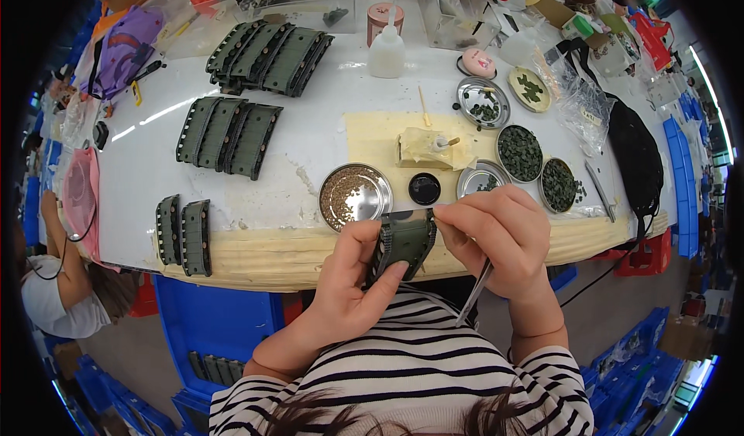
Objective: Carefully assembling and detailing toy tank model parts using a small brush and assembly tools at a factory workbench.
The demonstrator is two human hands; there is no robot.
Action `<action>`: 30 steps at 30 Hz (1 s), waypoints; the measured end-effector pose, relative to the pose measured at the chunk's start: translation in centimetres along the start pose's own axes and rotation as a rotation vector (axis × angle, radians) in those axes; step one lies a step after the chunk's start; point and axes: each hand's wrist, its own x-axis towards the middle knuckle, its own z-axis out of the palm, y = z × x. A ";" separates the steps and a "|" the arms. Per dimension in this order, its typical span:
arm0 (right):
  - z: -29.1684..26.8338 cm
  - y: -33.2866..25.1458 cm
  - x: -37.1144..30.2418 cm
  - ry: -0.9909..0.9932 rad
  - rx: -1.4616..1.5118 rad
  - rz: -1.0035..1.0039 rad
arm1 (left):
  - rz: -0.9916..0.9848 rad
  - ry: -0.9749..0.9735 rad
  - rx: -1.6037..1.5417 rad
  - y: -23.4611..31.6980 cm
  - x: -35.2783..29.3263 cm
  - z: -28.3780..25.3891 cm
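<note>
Just in front of the table edge, my left hand grips a dark green curved plastic piece with studded dark side edges, thumb across its face. My right hand is closed round metal tweezers, which point down out of the palm. Its thumb and forefinger meet at the piece's upper right corner; whether they pinch a small part there cannot be made out. Beyond the hands are a metal dish of tiny brown parts, a small pot of black liquid and a metal dish with a few green bits.
Similar green pieces lie in rows at left, with two near the edge. Round dishes of green bits stand at right, by a pen-like tool. A taped block and white squeeze bottle stand farther back. Another person sits at left.
</note>
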 end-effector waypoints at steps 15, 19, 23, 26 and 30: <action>-1.0 0.0 -0.6 -0.127 0.085 0.019 | -0.023 -0.002 -0.149 -0.1 -0.1 0.7; -0.6 0.1 -0.7 -0.029 0.206 0.100 | 0.009 0.015 -0.133 -0.2 0.1 0.7; -0.5 0.0 -0.8 -0.010 0.190 0.098 | 0.008 0.005 -0.120 0.3 0.4 0.5; -0.4 0.0 -0.7 -0.023 0.159 0.057 | 0.015 0.014 -0.095 0.1 0.2 0.5; -0.6 0.1 -0.9 -0.069 0.083 0.016 | 0.034 0.008 -0.006 -0.5 0.1 0.3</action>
